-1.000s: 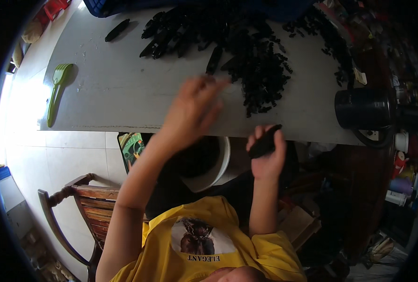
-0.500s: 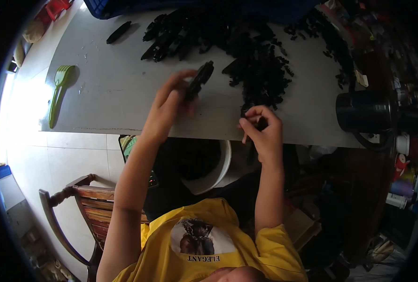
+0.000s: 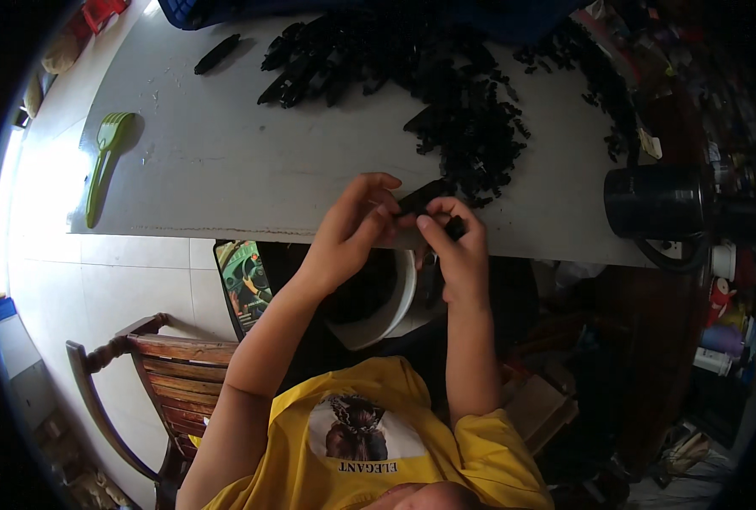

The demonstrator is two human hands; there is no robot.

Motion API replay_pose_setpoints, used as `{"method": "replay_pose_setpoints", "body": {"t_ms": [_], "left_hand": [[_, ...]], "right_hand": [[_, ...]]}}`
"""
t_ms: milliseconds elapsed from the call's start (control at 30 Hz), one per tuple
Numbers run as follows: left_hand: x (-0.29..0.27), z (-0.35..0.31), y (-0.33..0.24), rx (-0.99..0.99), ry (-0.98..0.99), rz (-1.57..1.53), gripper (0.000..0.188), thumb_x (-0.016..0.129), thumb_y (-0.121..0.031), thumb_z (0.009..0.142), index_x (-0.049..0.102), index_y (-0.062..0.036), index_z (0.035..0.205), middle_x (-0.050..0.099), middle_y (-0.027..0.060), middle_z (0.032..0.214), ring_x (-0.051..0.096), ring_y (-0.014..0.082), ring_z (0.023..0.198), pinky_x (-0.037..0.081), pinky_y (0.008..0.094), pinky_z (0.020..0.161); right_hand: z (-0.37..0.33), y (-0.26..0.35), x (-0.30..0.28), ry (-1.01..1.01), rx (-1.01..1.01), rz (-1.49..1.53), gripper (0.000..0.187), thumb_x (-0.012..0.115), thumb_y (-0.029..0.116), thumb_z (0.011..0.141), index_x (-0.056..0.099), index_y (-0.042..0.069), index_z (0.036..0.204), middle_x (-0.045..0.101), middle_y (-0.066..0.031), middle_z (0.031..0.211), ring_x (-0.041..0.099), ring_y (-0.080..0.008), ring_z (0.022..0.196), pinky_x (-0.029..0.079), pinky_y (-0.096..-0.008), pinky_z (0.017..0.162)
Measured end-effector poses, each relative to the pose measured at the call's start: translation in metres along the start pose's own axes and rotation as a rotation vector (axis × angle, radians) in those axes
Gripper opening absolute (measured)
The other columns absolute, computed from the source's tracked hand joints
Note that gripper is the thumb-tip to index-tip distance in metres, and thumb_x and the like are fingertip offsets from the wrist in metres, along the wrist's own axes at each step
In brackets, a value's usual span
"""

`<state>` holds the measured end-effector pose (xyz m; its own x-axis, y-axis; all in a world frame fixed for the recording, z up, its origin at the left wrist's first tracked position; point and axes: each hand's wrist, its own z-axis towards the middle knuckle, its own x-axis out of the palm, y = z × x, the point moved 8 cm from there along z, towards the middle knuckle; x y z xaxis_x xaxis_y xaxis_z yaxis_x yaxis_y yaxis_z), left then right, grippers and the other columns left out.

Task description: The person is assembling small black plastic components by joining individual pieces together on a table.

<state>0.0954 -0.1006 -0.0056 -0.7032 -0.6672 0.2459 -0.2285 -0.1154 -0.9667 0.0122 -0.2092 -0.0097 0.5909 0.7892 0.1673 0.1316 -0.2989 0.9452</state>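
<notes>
Near the table's front edge my two hands meet at a long black plastic part (image 3: 422, 197) with slanting sides. My left hand (image 3: 352, 229) is closed on its left end. My right hand (image 3: 463, 251) is at the other end, its thumb and fingers closed around a small black piece (image 3: 455, 228). Whether the two pieces are joined is hidden by the fingers. Just beyond lies a heap of small black pieces (image 3: 480, 140). Farther back are several long black parts (image 3: 318, 72), and one more (image 3: 217, 54) lies apart at the left.
A green plastic fork (image 3: 104, 170) lies on the grey table (image 3: 225, 161) at the left. On the right stands a dark cylindrical mug-like vessel (image 3: 654, 202). Below the edge is a white bucket (image 3: 403, 310) with dark contents. A blue basket (image 3: 174, 15) stands at the back, a wooden chair (image 3: 174, 365) at lower left.
My left hand has brought the long black part down and to the right, up against my right hand. My right hand has shifted slightly left.
</notes>
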Motion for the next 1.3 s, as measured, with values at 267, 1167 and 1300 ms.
{"method": "replay_pose_setpoints", "body": {"t_ms": [267,1167,1300], "left_hand": [[0.027,0.018,-0.044,0.578,-0.191,0.999,0.025,0.055,-0.006,0.079,0.053,-0.0035,0.104,0.054,0.0148,0.093,0.055,0.0326,0.078,0.046,0.0360,0.070],[0.027,-0.028,-0.042,0.289,0.067,0.455,0.047,0.042,0.000,0.084,0.037,-0.0006,0.131,0.053,0.0200,0.110,0.053,0.0305,0.104,0.038,0.0340,0.091],[0.020,-0.032,-0.042,0.294,0.019,0.411,0.046,0.045,0.005,0.082,0.040,-0.0003,0.127,0.055,0.0189,0.107,0.054,0.0294,0.103,0.040,0.0329,0.088]], "right_hand": [[-0.012,0.008,-0.038,-0.201,-0.121,0.221,0.016,0.059,0.010,0.082,0.050,0.003,0.093,0.062,-0.0173,0.081,0.049,-0.0117,0.044,0.038,-0.0205,0.040],[-0.033,0.010,0.014,0.001,-0.092,0.196,0.012,0.064,0.009,0.081,0.056,0.000,0.082,0.056,-0.0020,0.068,0.052,-0.0084,0.055,0.042,-0.0212,0.045],[-0.036,0.012,0.021,-0.050,-0.094,0.173,0.014,0.066,0.009,0.080,0.055,0.001,0.083,0.055,-0.0011,0.068,0.051,-0.0075,0.054,0.042,-0.0205,0.045]]}}
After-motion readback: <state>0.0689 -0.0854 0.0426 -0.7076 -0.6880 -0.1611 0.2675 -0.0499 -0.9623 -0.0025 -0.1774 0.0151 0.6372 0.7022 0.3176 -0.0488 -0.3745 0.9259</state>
